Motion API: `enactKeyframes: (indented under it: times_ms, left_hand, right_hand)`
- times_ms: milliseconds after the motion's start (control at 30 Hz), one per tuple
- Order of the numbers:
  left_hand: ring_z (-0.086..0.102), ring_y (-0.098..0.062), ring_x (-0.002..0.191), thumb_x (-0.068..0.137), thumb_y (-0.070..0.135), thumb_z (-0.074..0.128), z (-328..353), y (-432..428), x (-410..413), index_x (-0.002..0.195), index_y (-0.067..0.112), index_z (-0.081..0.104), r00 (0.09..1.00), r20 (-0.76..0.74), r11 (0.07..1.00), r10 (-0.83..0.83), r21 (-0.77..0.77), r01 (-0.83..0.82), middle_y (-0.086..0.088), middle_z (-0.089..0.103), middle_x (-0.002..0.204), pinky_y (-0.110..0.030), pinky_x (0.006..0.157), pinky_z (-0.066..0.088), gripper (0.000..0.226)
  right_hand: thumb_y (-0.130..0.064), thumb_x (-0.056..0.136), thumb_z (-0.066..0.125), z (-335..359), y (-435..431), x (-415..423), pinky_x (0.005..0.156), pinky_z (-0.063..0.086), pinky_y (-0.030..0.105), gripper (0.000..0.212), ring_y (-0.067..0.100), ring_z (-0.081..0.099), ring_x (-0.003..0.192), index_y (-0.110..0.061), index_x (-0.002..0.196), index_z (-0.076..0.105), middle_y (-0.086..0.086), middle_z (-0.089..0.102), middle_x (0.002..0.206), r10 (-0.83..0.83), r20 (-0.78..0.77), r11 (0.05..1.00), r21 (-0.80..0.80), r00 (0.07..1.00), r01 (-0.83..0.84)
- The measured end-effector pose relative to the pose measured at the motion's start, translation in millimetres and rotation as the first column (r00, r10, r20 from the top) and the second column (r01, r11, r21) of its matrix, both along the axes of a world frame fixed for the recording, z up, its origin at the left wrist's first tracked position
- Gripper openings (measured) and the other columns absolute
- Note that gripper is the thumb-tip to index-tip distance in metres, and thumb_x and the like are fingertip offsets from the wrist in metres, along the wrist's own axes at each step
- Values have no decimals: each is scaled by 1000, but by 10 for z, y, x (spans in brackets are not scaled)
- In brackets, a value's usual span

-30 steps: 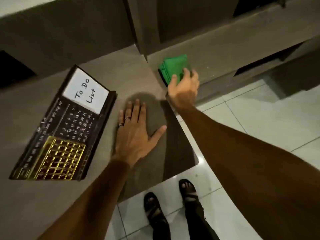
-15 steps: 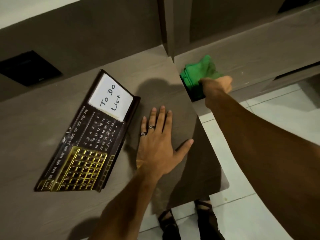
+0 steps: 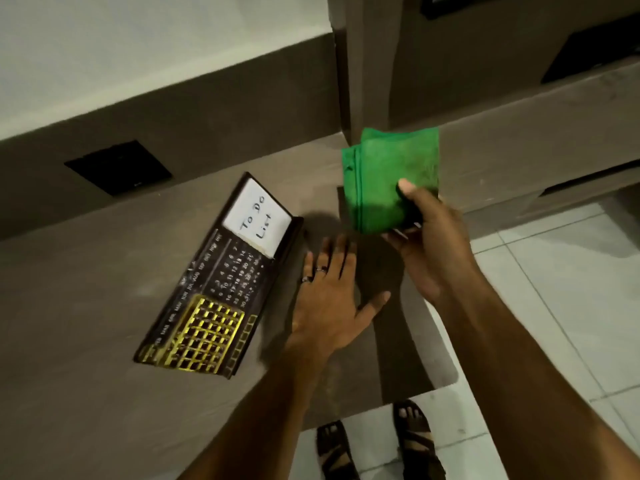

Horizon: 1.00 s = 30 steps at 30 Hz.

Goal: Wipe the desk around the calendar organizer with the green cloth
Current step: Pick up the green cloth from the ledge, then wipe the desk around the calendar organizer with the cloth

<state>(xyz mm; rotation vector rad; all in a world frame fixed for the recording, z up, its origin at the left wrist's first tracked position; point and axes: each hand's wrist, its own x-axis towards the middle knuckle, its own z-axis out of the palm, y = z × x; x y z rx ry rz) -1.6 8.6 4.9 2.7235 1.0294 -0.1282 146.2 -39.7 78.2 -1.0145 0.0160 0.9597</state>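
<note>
The folded green cloth (image 3: pixel 388 178) is held up in the air above the desk's far right corner, pinched by my right hand (image 3: pixel 429 244) with the thumb on top. The dark calendar organizer (image 3: pixel 221 282), with a white "To Do List" note and a gold grid, lies flat on the brown desk (image 3: pixel 86 306). My left hand (image 3: pixel 329 306) rests flat on the desk with its fingers spread, just right of the organizer.
A lower brown shelf (image 3: pixel 536 123) runs along the right behind the cloth. A black wall plate (image 3: pixel 117 168) sits on the back panel. The desk's right edge drops to a white tiled floor (image 3: pixel 571 289), where my sandalled feet (image 3: pixel 381 445) stand.
My right hand has lifted the green cloth off the lower shelf and brought it left over the desk corner. My left hand stays flat beside the organizer.
</note>
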Motion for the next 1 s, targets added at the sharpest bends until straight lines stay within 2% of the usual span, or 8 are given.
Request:
enactKeyframes:
  times_ms: [300, 367, 467, 533, 633, 767, 933, 1000]
  left_hand:
    - [12, -22, 150, 83, 56, 56, 1224, 198, -937, 148, 13, 29, 982, 188, 963, 25, 258, -74, -8, 26, 159, -48, 121, 17, 83]
    - [3, -20, 151, 82, 62, 55, 1351, 238, -1319, 151, 17, 23, 986, 135, 948, 99, 289, -134, -3, 16, 162, -48, 122, 10, 87]
    - [-11, -18, 150, 78, 72, 53, 1382, 297, -1786, 154, 20, 5, 972, 8, 944, 234, 238, -229, 0, -4, 162, -45, 122, -2, 103]
    - [-21, -17, 148, 75, 70, 59, 1325, 334, -1917, 152, 24, -9, 962, -34, 954, 271, 145, -264, 1, -16, 161, -44, 121, -7, 112]
    - [-28, -15, 145, 79, 58, 65, 1216, 334, -1945, 149, 26, -19, 971, -77, 973, 226, 64, -221, 4, -25, 158, -43, 121, -10, 114]
    - [-24, -4, 145, 80, 12, 72, 1133, 282, -1913, 152, 27, -9, 979, 66, 980, 191, -68, -186, 10, -12, 161, -37, 122, -7, 109]
    - [-16, -2, 146, 79, 1, 71, 1106, 272, -1926, 152, 32, -3, 950, 179, 957, 255, -185, -222, 19, -6, 158, -38, 122, -6, 108]
    - [-14, -9, 148, 79, 3, 71, 1123, 258, -1927, 147, 41, -8, 943, 234, 958, 238, -217, -188, 21, -6, 154, -42, 122, -3, 111]
  right_hand:
    - [-5, 83, 69, 125, -219, -651, 70, 59, 42, 44, 29, 70, 101, -9, 125, 57, 16, 68, 117, 59, -101, 998, -20, 993, -61]
    - [-4, 84, 70, 98, -200, -824, 70, 60, 44, 41, 26, 71, 97, -14, 122, 60, 13, 71, 113, 93, -28, 994, -52, 995, -94]
    - [-6, 85, 70, 56, -136, -1124, 87, 57, 49, 42, 21, 69, 100, -29, 119, 63, 4, 72, 109, 205, 302, 975, -145, 931, -168]
    - [0, 84, 66, 11, -119, -1304, 95, 53, 44, 52, 11, 62, 111, -34, 124, 60, -3, 67, 119, 302, 567, 953, -180, 767, -242]
    - [11, 77, 62, -103, -86, -1543, 109, 42, 45, 74, 17, 41, 136, -27, 138, 49, -3, 47, 145, 362, 844, 924, -270, 395, -269]
    - [12, 66, 64, -110, 92, -1675, 114, 29, 43, 80, 35, 27, 143, -20, 138, 49, 2, 43, 150, 259, 960, 901, -281, -108, -330]
    - [13, 71, 60, -280, 175, -1657, 107, 41, 50, 80, 35, 16, 146, -22, 141, 47, -1, 36, 154, 400, 912, 877, -408, -85, -254]
    - [7, 74, 60, -287, 146, -1803, 109, 39, 50, 72, 39, 21, 144, -20, 139, 48, 3, 40, 152, 257, 921, 856, -357, -292, -373]
